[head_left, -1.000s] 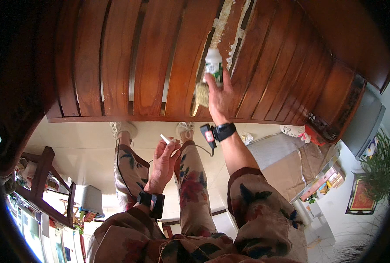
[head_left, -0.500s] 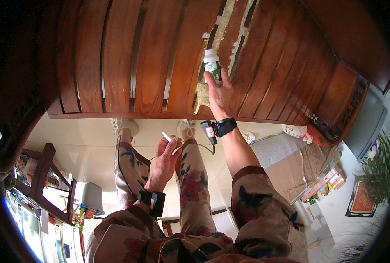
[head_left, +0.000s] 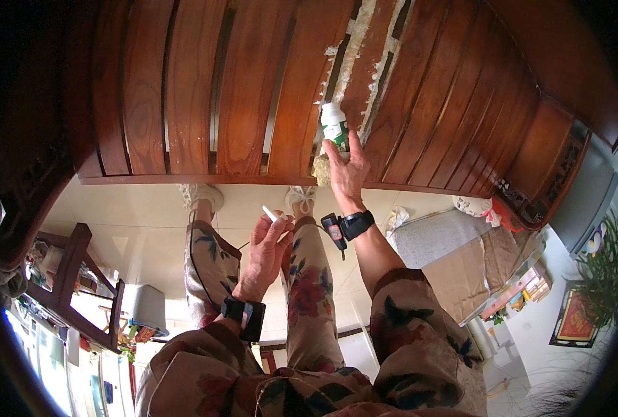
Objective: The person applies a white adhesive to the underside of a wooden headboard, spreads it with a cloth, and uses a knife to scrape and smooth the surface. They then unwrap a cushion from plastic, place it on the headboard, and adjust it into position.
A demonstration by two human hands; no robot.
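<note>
My right hand [head_left: 348, 174] is wrapped round a white plastic bottle [head_left: 333, 115] with a green and white label, over the front part of a slatted brown wooden bench [head_left: 191, 83]. Under the hand, at the bench's front edge, a yellowish, rough, sponge-like lump [head_left: 321, 171] partly shows. Two gaps beyond the bottle are lined with flaky whitish residue [head_left: 354, 52]. Lower down, over my legs, my left hand [head_left: 261, 254] pinches a small white tapered piece [head_left: 272, 213], which sticks up past the fingertips. What kind of piece it is cannot be made out.
A dark wooden stool [head_left: 66, 285] and a grey bin [head_left: 147, 309] stand at the left. To the right lie a grey and brown mat [head_left: 455, 257] and a white and red bag [head_left: 486, 208]. A thin dark cable runs along my left leg.
My right hand has drawn the bottle toward me along the slats, nearer the bench's front edge. My left hand still pinches the white piece, almost unmoved.
</note>
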